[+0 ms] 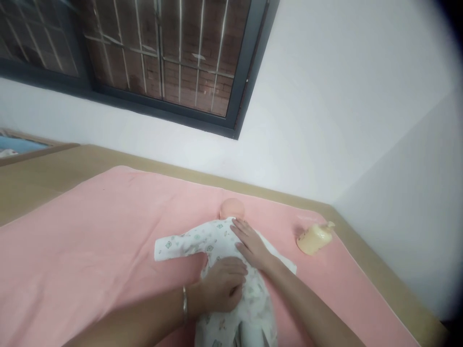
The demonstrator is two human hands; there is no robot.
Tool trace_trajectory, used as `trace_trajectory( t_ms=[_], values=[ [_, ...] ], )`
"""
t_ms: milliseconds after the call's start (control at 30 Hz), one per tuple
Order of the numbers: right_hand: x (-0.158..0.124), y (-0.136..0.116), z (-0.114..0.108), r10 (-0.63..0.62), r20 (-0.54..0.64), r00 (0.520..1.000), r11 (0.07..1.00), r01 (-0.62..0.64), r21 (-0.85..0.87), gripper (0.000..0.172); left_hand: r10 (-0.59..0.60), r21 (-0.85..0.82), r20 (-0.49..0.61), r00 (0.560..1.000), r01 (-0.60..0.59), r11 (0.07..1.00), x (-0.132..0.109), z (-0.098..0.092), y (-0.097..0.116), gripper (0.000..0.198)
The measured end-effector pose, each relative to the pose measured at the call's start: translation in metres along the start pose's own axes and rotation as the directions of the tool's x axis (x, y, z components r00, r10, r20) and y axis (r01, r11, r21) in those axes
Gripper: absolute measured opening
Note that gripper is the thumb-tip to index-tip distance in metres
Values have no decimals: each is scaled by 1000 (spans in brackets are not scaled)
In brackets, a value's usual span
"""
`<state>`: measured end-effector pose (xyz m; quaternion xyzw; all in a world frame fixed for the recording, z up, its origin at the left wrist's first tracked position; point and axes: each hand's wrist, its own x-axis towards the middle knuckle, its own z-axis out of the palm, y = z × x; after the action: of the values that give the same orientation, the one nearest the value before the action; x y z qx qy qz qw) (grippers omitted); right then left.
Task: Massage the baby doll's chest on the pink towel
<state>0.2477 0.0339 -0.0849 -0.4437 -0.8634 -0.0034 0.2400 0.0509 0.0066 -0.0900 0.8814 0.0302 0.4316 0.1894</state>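
"One suit (217, 237), white, small prints, mid-mat, face-on to the wearer. Handling?"

"Light and soft, I'd guess; thin cloth, creases easily, not fragile. Round head (232, 208) at the collar, a doll's by the look, so likely some firm body inside. Weight: can't tell."

"Where to hold?"

"Chest, both sides, I'd say. Sleeve (169, 246) alone would probably just flop."

"Hands?"

"Both on the suit, close together. Left hand (224, 284) on the belly, fingers curled; can't tell if cloth is pinched. Right hand (251, 245) higher, near the collar, laid flat, fingers stretched out, just below the head."

"Suit relative to them?"

"Underneath both. Collar beyond the right fingertips, lower end spreads past the left hand towards the wearer. One sleeve out left, the other partly behind the right forearm."

"Rest, quick."

"Bracelet (184, 304), left wrist. Pink mat (108, 231) under the suit, bottle (314, 239) with a pump on the right, tan table (32, 193), white wall (307, 111), barred window (173, 62)."
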Motion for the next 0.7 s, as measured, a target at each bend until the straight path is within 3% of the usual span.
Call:
trace_trajectory(
  t_ms=[167, 300, 433, 533, 600, 700],
  values=[
    [33, -22, -6, -99, 151, 984, 994, 106, -40, 39, 43, -75, 22, 999, -41, 996, 1, -3, 1, 14],
    [59, -16, -8, -70, 200, 977, 995, 84, -60, 44, 23, -71, 35, 999, -20, 997, 5, -8, 5, 19],
    [33, 1, -6, 3, 117, 993, 999, 2, -47, 54, 42, -72, 39, 998, -39, 997, 6, -8, 6, 22],
    [5, -6, -6, 33, 66, 997, 997, -28, -68, 60, 21, -75, 36, 999, -18, 997, 4, -6, 4, 21],
    [0, -19, -9, -17, 107, 994, 996, 27, -88, 56, 11, -75, 49, 999, -7, 997, 2, -4, 2, 20],
    [18, -38, -14, -74, 191, 979, 990, 95, -101, 45, 49, -85, 54, 997, -44, 995, 0, -4, 0, 19]
  ],
)
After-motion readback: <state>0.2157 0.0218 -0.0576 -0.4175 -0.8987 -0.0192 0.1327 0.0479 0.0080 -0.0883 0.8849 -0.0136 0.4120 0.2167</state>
